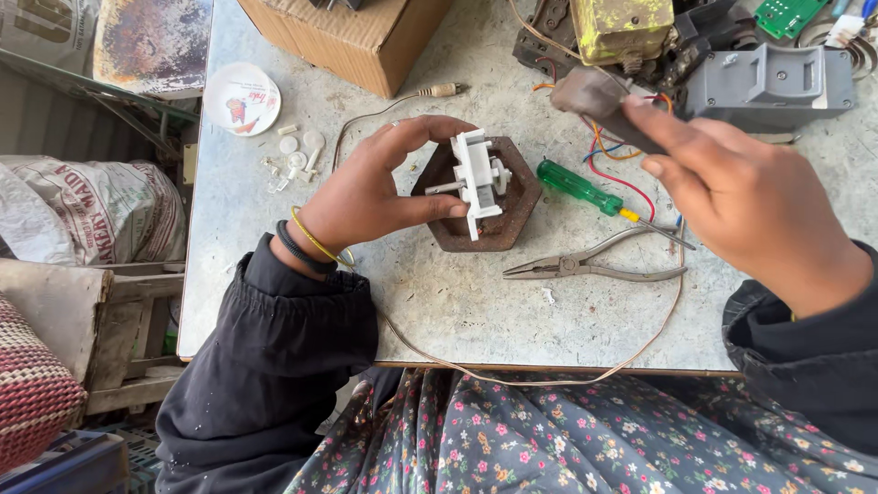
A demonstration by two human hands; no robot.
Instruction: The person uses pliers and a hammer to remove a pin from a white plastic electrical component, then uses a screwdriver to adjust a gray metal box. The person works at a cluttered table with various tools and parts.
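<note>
Head view shows a person seated at a grey worktable (pixel 439 311), looking down at both hands. In the middle of the frame the left hand (pixel 366 197) pinches a small white plastic part (pixel 478 178) between the thumb below and the index finger above; the other fingers are curled behind. The part rests on a rusty hexagonal metal block (pixel 503 224), which seems to serve as a firm base, so the part does not slide while it is held upright.

In the upper right of the frame the right hand (pixel 741 201) is lifted above the table. Its fingers are pressed together around a small dark brownish component (pixel 594 96), from which red, orange and blue wires (pixel 611 151) hang down toward the table. The raised position keeps the wires free from the tools.

Just right of the block lie a screwdriver with a green handle (pixel 578 187) and, lower, long-nose pliers (pixel 594 265), both near the hands and easy to reach. A thin brown cable (pixel 585 370) runs along the front edge of the table. In the upper left are small white plastic pieces (pixel 294 155) beside a round white lid (pixel 241 98), kept apart from the work. A cardboard box (pixel 352 37) and a grey plastic housing (pixel 773 82) stand at the far edge.
</note>
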